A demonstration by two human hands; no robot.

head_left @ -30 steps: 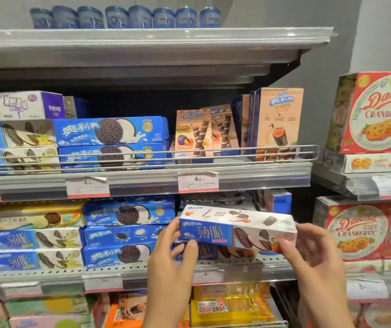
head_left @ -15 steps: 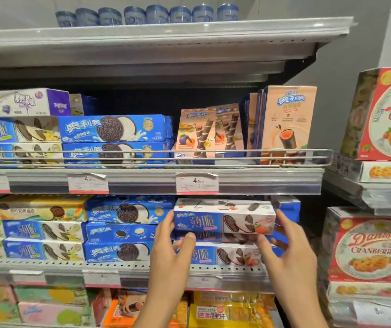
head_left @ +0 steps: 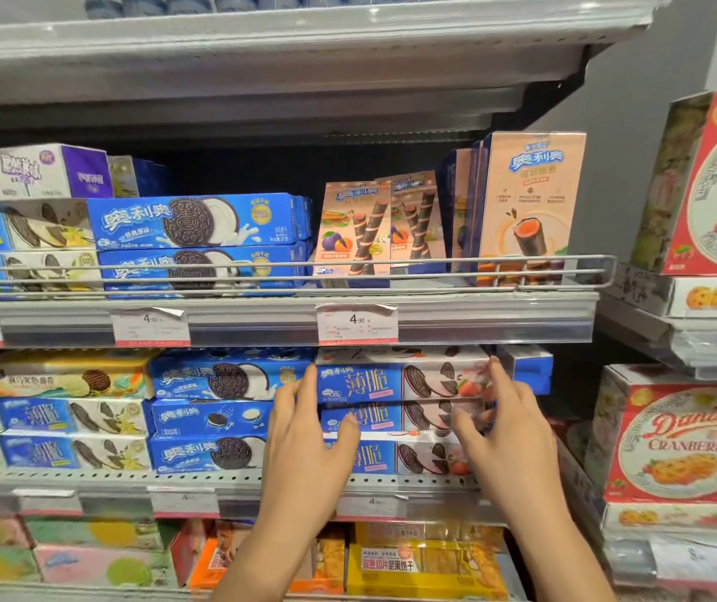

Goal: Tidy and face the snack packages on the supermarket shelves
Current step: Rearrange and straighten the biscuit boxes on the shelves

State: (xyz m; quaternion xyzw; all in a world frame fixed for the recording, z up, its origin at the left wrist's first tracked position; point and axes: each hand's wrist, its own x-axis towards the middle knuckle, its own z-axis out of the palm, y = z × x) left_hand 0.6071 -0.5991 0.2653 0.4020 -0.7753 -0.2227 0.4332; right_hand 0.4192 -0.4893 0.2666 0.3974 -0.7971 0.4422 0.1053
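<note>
On the middle grey metal shelf (head_left: pixel 200 482) a stack of three long blue-and-white cardboard biscuit boxes with strawberry pictures stands just right of the plain blue sandwich-biscuit boxes (head_left: pixel 222 408); the top strawberry box (head_left: pixel 395 378) lies flat with its printed front facing outward, directly on the second strawberry box (head_left: pixel 385 417), which sits on the bottom strawberry box (head_left: pixel 408 458). The left hand (head_left: pixel 308 432) reaches up with fingers spread and nearly straight; its fingertips touch the left end of the top box, and its thumb rests against the front of the second box; it grips nothing. The right hand (head_left: pixel 504 421) is likewise spread wide, fingers straight, its fingertips against the right end of the top box, thumb lying over the right part of the second box. Behind the right fingers a further small blue box (head_left: pixel 530 369) sits at the shelf's far right. On the shelf above, tall peach-coloured wafer-roll boxes (head_left: pixel 530 202) stand upright behind a wire rail (head_left: pixel 434 271); red cranberry cookie boxes (head_left: pixel 678 445) fill the neighbouring unit to the right.
</note>
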